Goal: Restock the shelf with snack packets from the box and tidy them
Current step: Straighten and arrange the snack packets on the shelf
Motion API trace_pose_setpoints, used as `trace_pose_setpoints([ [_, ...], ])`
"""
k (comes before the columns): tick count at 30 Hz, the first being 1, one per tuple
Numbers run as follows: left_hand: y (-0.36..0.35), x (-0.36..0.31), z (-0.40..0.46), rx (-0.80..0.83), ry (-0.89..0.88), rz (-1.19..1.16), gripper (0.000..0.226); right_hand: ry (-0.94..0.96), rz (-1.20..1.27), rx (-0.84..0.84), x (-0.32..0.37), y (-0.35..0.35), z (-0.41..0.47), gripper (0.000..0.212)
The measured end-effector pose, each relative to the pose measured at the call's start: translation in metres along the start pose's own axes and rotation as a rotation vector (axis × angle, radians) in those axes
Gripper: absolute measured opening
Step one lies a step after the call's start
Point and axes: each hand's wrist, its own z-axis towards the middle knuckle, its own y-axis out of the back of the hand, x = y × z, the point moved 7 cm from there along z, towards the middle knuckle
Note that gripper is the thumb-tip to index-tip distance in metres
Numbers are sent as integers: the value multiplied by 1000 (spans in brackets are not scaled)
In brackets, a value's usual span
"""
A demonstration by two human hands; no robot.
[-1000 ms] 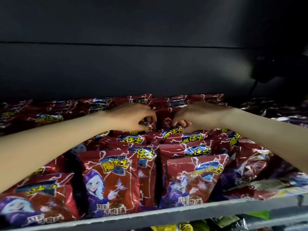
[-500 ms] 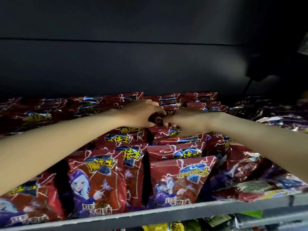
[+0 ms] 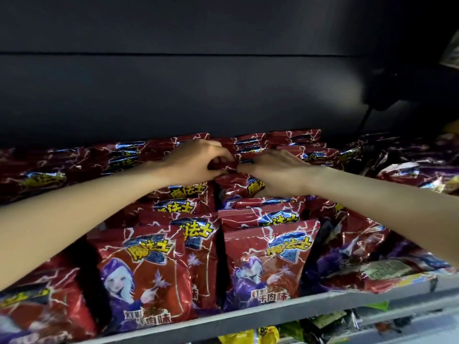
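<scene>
Honestly, you look pretty deep into this one. The shelf [image 3: 273, 316] is already packed with red snack packets, row behind row from its grey front lip back to the dark rear wall [image 3: 173, 95]. Your left hand [image 3: 196, 161] and right hand [image 3: 275, 172] meet at the far end of the two middle rows, well behind the lip, and both have fingers curled in, pinching the top edge of one red packet [image 3: 224, 166] between them. My guess is you're seating or straightening that one, so this is the tidy part more than the restock part.

No box anywhere in view, so I can't say how many packets are left to load.

Counting, going back from the lip: two full-face packets up front, the left front packet [image 3: 141, 276] and the right front packet [image 3: 268, 264], each with roughly three or four more peeking up behind. The piles left and right of those are too overlapped and dim to count properly.

What's left, I'd say: the tilted heap of packets [image 3: 360, 247] right of the middle rows is slumped and messy. Two hands, one shelf, and a sliver of lower shelf [image 3: 422, 326] under the lip.
</scene>
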Motion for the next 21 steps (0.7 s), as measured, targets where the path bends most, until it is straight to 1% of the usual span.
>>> trace_pose_setpoints([
  [2, 5, 4, -3, -16, 29, -99, 22, 29, -20, -12, 8, -1, 1, 69],
  [4, 12, 3, -6, -48, 46, -167, 30, 37, -50, -17, 14, 0, 2, 68],
  [5, 14, -2, -8, -43, 28, -166, 36, 29, -64, -15, 16, 1, 4, 68],
  [8, 6, -21, -12, 110, -5, -54, 44, 4, -45, -9, 15, 2, 6, 67],
  [10, -4, -28, -12, 169, 19, 39, 57, 6, 25, -18, 9, 2, 6, 62],
  [12, -9, -28, -8, 163, 61, 62, 68, -4, 176, -37, -4, 2, 4, 52],
  [13, -11, -27, -6, 158, 78, 58, 71, -11, 272, -42, -12, 3, 1, 48],
  [15, -15, -26, -2, 162, 79, 59, 69, -39, 472, -78, -30, 11, -9, 40],
  [17, -18, -26, -1, 179, 57, 58, 64, -94, 605, -143, -55, 19, -28, 33],
  [19, -16, -27, -1, 181, 36, 35, 59, -153, 610, -205, -82, 24, -50, 24],
  [21, -11, -29, 1, 175, 15, 23, 48, -209, 570, -216, -104, 20, -68, 19],
])
